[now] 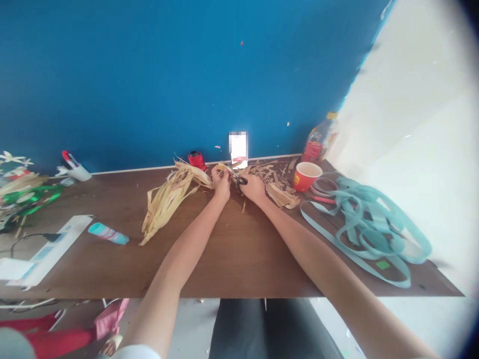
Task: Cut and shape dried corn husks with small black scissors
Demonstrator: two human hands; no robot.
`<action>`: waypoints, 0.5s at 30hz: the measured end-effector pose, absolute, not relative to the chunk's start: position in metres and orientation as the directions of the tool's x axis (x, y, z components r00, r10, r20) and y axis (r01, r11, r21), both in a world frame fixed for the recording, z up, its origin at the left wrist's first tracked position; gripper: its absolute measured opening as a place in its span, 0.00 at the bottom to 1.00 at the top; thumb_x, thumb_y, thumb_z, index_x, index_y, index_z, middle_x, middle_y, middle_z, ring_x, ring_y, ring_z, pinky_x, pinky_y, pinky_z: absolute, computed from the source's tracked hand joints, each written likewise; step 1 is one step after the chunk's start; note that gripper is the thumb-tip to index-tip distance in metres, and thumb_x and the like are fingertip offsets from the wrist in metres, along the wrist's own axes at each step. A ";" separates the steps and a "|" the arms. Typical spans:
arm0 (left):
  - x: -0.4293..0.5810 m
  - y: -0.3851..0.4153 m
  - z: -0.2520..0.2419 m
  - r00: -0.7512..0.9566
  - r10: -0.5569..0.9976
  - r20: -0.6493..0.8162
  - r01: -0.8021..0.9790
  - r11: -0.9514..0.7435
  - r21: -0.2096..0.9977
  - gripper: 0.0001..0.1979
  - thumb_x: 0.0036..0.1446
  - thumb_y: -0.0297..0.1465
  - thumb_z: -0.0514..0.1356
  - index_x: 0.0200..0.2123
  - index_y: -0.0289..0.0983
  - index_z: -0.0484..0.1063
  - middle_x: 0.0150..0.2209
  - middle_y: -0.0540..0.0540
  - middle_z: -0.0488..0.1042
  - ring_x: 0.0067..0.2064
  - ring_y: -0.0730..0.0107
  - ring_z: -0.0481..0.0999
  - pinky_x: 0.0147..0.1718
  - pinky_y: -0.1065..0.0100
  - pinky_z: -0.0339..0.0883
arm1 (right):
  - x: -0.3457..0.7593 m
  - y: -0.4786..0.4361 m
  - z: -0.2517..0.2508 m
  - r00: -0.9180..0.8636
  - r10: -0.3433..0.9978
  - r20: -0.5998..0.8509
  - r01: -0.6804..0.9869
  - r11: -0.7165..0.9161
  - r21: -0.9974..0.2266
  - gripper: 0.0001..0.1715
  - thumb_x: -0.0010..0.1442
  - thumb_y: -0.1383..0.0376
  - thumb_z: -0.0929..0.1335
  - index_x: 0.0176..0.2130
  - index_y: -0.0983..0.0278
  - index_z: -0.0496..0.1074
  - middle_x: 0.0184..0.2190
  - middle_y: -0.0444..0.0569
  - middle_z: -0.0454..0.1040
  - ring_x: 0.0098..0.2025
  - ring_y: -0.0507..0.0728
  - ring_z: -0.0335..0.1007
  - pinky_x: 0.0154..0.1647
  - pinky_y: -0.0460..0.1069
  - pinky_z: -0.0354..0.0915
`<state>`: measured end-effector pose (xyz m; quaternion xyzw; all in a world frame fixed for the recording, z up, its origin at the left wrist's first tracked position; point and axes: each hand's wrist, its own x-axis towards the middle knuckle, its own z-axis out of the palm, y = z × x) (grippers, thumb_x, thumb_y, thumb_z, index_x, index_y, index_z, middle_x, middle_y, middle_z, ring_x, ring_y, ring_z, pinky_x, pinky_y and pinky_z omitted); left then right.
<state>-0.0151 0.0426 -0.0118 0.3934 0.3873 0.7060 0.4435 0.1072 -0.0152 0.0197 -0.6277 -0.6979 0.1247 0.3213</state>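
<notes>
My right hand (254,187) is closed around the dark handles of a pair of scissors (239,179), whose blades point left toward my other hand. Between the fingers of my left hand (221,183) is a small piece of dry corn husk (222,167), close to the blades. Whether the blades touch it is too small to tell. Left of my hands lies a bundle of pale corn husks (170,199). Brown husk scraps (275,182) are strewn behind and right of my right hand.
A phone with a bright screen (238,147) leans on the blue wall behind my hands, near a red roll (196,160). Rightward stand a red paper cup (307,177), a bottle (320,139) and tangled teal ribbon (374,224). Leftward are a glue stick (108,233) and power strip (52,252).
</notes>
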 end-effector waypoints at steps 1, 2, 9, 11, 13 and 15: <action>-0.015 0.042 -0.011 -0.307 0.930 0.200 -0.348 -0.305 0.886 0.21 0.55 0.40 0.64 0.49 0.45 0.61 0.31 0.53 0.69 0.29 0.78 0.71 0.33 0.72 0.67 | 0.107 -0.015 0.020 -0.008 0.956 0.293 0.801 0.182 -0.571 0.20 0.53 0.65 0.66 0.44 0.52 0.77 0.39 0.43 0.80 0.43 0.58 0.74 0.38 0.47 0.65; -0.015 0.041 -0.010 -0.316 0.930 0.186 -0.372 -0.302 0.878 0.21 0.54 0.39 0.64 0.49 0.45 0.61 0.30 0.53 0.69 0.29 0.78 0.70 0.33 0.72 0.67 | 0.107 -0.015 0.020 -0.009 0.956 0.294 0.807 0.180 -0.562 0.19 0.53 0.65 0.66 0.43 0.52 0.78 0.38 0.43 0.80 0.43 0.58 0.74 0.38 0.47 0.64; -0.015 0.039 -0.005 -0.297 0.941 0.164 -0.396 -0.277 0.876 0.23 0.56 0.36 0.63 0.53 0.47 0.60 0.30 0.53 0.67 0.27 0.78 0.68 0.31 0.73 0.66 | 0.107 -0.013 0.018 -0.020 0.958 0.287 0.835 0.175 -0.522 0.19 0.52 0.66 0.66 0.42 0.52 0.78 0.37 0.44 0.80 0.41 0.58 0.75 0.36 0.47 0.64; -0.014 0.039 -0.004 -0.301 0.939 0.164 -0.376 -0.275 0.885 0.23 0.57 0.37 0.62 0.55 0.48 0.60 0.30 0.52 0.66 0.27 0.78 0.67 0.30 0.73 0.65 | 0.107 -0.013 0.017 -0.021 0.961 0.277 0.840 0.167 -0.516 0.19 0.52 0.66 0.66 0.42 0.52 0.78 0.37 0.45 0.80 0.42 0.58 0.75 0.37 0.47 0.64; -0.013 0.038 -0.003 -0.300 0.939 0.168 -0.362 -0.275 0.891 0.24 0.58 0.37 0.62 0.56 0.49 0.60 0.30 0.52 0.66 0.27 0.78 0.67 0.30 0.73 0.66 | 0.107 -0.012 0.017 -0.022 0.961 0.276 0.842 0.167 -0.512 0.18 0.52 0.66 0.66 0.41 0.52 0.79 0.37 0.45 0.80 0.42 0.59 0.74 0.37 0.47 0.64; -0.013 0.037 -0.003 -0.299 0.938 0.174 -0.358 -0.280 0.891 0.25 0.58 0.38 0.61 0.57 0.49 0.60 0.30 0.52 0.66 0.27 0.78 0.67 0.30 0.73 0.66 | 0.107 -0.012 0.017 -0.026 0.959 0.281 0.841 0.173 -0.513 0.17 0.52 0.65 0.66 0.40 0.52 0.79 0.36 0.45 0.80 0.41 0.59 0.74 0.36 0.47 0.64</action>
